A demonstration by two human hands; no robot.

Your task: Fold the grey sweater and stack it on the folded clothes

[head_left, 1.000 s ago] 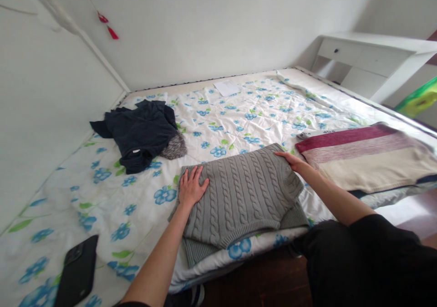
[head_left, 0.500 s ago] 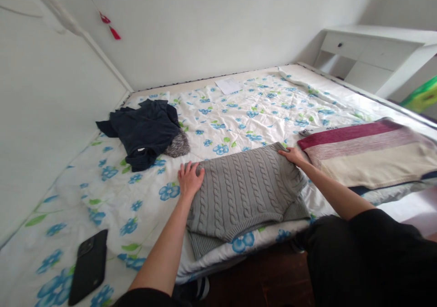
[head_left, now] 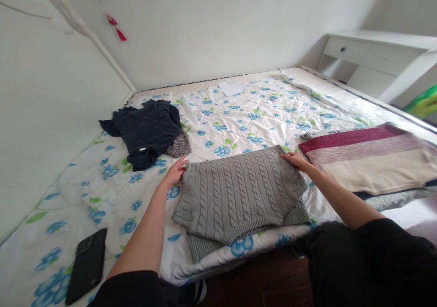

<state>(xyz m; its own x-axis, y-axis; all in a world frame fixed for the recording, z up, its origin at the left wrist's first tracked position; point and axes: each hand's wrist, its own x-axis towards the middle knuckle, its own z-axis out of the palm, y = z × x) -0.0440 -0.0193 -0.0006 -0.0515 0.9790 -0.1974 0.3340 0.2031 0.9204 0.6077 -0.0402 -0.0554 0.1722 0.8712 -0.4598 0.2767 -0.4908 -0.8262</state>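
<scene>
While left hand [head_left: 175, 171] is hovering just beside grey cable-knit sweater [head_left: 239, 193], fingers spread, right hand [head_left: 296, 161] is resting open on its far corner, gripping nothing. Sweater is lying on floral quilt [head_left: 273, 111]: soft, limp, fairly light; hem or shoulder edge offering best hold.
</scene>
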